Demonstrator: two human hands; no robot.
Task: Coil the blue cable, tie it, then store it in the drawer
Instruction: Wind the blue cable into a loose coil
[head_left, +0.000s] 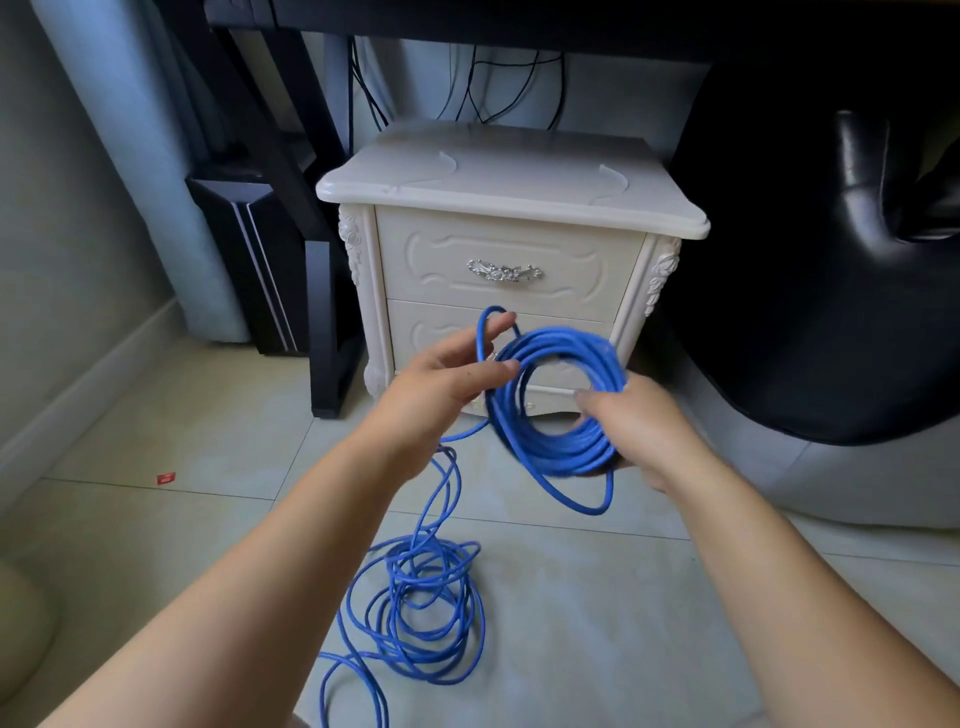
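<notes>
My right hand (631, 431) grips a bundle of wound turns of the blue cable (558, 400), held up in front of the nightstand. My left hand (452, 371) holds one loose strand of the same cable between its fingers, just left of the coil. From there the cable drops to a loose tangle (426, 597) on the tiled floor between my forearms. The cream nightstand (511, 208) has two drawers; the top drawer (506, 265) with a silver handle is closed, and the lower one is partly hidden behind the coil.
A black desk leg (322, 312) and a dark computer tower (249, 260) stand left of the nightstand. A black leather chair (831, 260) fills the right side. Black wires hang behind the nightstand. A small red scrap (166, 478) lies on the floor.
</notes>
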